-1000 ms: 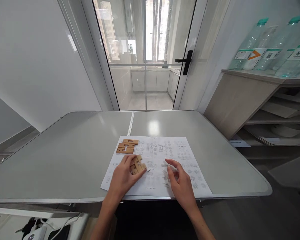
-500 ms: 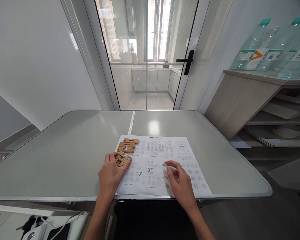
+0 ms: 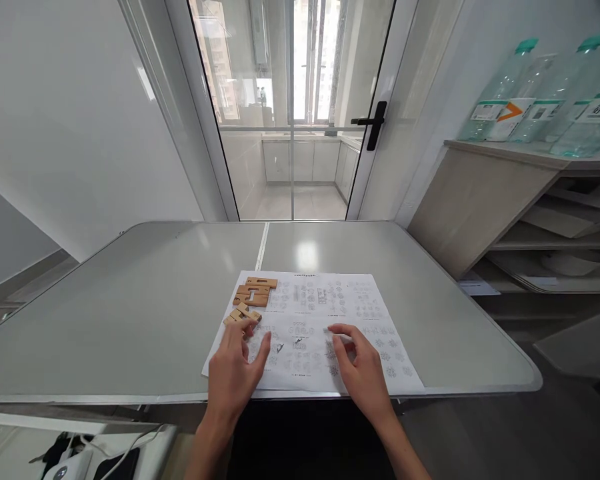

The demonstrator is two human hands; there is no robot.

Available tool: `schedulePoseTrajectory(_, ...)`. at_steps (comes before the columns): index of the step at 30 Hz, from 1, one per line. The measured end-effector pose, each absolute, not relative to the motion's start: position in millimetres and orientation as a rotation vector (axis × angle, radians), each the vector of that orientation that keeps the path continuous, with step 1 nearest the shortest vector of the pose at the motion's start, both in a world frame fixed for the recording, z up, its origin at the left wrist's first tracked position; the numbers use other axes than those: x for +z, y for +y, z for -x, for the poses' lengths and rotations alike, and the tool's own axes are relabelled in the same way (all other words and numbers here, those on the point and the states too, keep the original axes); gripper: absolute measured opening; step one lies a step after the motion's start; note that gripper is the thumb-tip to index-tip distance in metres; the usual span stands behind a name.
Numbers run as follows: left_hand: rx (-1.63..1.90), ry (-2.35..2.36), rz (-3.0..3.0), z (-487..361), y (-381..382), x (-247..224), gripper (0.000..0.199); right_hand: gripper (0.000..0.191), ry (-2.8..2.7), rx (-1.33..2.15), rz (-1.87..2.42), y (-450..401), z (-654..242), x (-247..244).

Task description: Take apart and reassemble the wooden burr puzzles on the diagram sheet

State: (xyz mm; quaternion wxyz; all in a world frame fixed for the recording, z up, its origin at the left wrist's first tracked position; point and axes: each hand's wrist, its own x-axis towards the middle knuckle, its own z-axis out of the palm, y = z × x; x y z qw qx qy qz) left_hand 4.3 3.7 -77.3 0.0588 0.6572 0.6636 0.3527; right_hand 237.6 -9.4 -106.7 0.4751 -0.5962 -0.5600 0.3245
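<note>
A printed sheet (image 3: 310, 373) with rows of small line drawings lies on the grey table. On its upper left rest flat wooden pieces (image 3: 261, 283) with cut-out slots, and just below them a cluster of smaller wooden pieces (image 3: 243, 312). My left hand (image 3: 236, 363) is just below this lower cluster, its thumb spread away from the fingers and nothing gripped; its fingertips hide part of the cluster's lower edge. Over the right part of the sheet, my right hand (image 3: 360, 363) is curved with thumb and fingers apart, holding nothing.
The table (image 3: 130, 300) ends at a glass door (image 3: 293, 133) with a black handle (image 3: 375, 125). Clear bottles (image 3: 500, 93) stand on a wooden shelf unit (image 3: 490, 193) at the right. Cables and a white device (image 3: 70, 465) are at the lower left.
My left hand has let go of the lower wooden pieces and moved down and slightly right, its thumb opening away. More of the sheet's left side shows. My right hand has hardly moved.
</note>
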Motion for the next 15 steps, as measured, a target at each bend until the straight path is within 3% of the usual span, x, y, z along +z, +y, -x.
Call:
schedulePoseTrajectory(2,1.07,1.879,-1.96,-11.5,-0.3,-81.0,0.024,0.041,-1.39,0.797,1.46,-9.8,-237.3,-105.1)
schedulePoseTrajectory(7,0.978,1.556,-1.807,-21.2,-3.2,-85.9,0.044,0.05,-1.513,0.869,1.398,-11.5,-235.7,-99.1)
schedulePoseTrajectory(15,0.938,1.436,-1.711,-17.6,-4.6,-88.1,0.044,0.049,-1.591,0.85,1.379,-14.1,-234.3,-98.6)
